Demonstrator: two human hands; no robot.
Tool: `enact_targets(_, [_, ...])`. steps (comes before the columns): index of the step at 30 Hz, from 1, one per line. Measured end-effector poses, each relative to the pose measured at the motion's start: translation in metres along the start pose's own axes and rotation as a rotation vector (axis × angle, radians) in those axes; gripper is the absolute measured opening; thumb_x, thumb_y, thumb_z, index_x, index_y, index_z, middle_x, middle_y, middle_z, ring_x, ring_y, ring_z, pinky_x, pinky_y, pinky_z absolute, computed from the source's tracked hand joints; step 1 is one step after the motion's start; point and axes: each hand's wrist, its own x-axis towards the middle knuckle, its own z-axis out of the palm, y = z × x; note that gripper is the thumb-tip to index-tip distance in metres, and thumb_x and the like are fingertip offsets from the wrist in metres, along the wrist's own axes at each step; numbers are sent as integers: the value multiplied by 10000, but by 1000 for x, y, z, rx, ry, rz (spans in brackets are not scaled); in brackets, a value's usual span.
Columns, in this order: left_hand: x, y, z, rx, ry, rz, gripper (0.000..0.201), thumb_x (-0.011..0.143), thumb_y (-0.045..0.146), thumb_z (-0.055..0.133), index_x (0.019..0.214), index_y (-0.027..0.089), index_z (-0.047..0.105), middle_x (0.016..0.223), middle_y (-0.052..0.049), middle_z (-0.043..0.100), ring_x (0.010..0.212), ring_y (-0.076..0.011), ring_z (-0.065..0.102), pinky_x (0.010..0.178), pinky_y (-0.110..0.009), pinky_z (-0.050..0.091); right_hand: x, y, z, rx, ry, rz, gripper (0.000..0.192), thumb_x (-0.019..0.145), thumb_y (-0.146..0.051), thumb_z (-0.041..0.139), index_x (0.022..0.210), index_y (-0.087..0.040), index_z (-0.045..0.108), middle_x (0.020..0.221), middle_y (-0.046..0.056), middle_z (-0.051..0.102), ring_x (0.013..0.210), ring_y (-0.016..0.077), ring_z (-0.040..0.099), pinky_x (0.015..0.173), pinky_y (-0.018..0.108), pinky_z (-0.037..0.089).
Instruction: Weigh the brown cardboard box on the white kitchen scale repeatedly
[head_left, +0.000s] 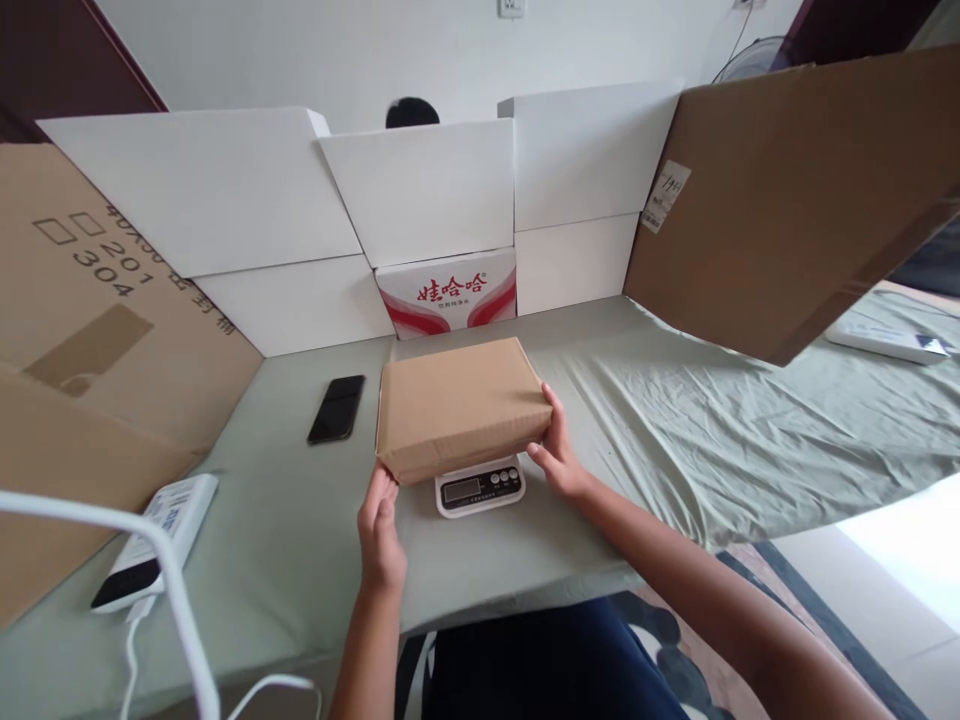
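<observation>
A table draped in a wrinkly green sheet (750,430) is walled in by white cardboard panels (225,190) and brown ones (787,200), a white wall (300,50) seen behind, patterned rug (675,660) below
</observation>
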Motion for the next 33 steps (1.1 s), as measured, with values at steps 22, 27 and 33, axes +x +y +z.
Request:
enact_targets(22, [12, 14, 12, 16, 7, -82, 780, 895, 561, 615, 1584, 203, 536, 1628, -155, 541, 1568, -366, 419, 1289, -508, 333, 9, -5, 1, 60, 67, 130, 756, 975, -707, 540, 1624, -367, 354, 1755, 53, 327, 1667, 343, 248, 1344, 601, 309])
enact_targets(27, [9, 26, 11, -108, 48, 85, 755, 905, 400, 575, 1636, 250, 461, 1720, -98, 414, 1608, -306, 355, 1306, -449, 319, 10, -3, -3, 113, 128, 88, 702, 1010, -656, 518, 1640, -445, 292, 1787, 3, 265, 1664, 320, 277, 1327, 601, 342])
enact_targets(33, [7, 24, 11, -80, 36, -29, 780, 839, 334, 577, 1607, 214, 511, 1673, -118, 485, 1587, -331, 392, 1312, -477, 301, 11, -5, -3, 67, 95, 118, 717, 996, -685, 516, 1632, -395, 353, 1763, 29, 325, 1655, 324, 290, 1316, 586, 360])
